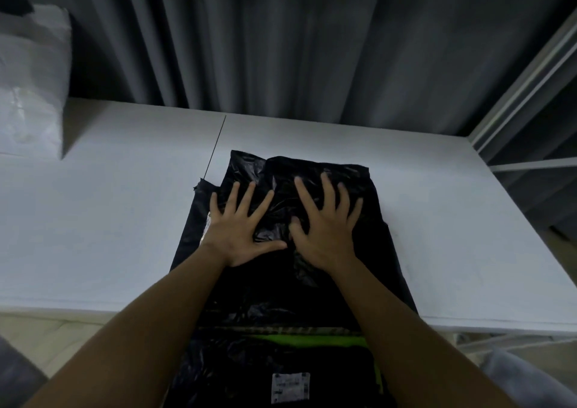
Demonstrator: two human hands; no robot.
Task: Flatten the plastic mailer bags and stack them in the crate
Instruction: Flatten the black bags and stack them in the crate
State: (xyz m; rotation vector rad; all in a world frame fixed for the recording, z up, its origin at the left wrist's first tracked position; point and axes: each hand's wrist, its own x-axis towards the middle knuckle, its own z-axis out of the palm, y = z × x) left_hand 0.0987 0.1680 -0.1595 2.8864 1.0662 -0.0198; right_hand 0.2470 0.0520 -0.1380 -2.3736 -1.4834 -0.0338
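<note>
A black plastic mailer bag lies spread on the white table, its wrinkled far end near the table's middle. My left hand presses flat on its left part, fingers straight and spread. Beside it, my right hand presses on the bag's middle, fingers also spread. Below the table's front edge more black mailer bags lie in a green-rimmed crate; one carries a white label. My forearms hide most of the crate's sides.
A pile of white plastic bags stands at the table's far left. Grey curtains hang behind the table. A white metal frame rises at the right.
</note>
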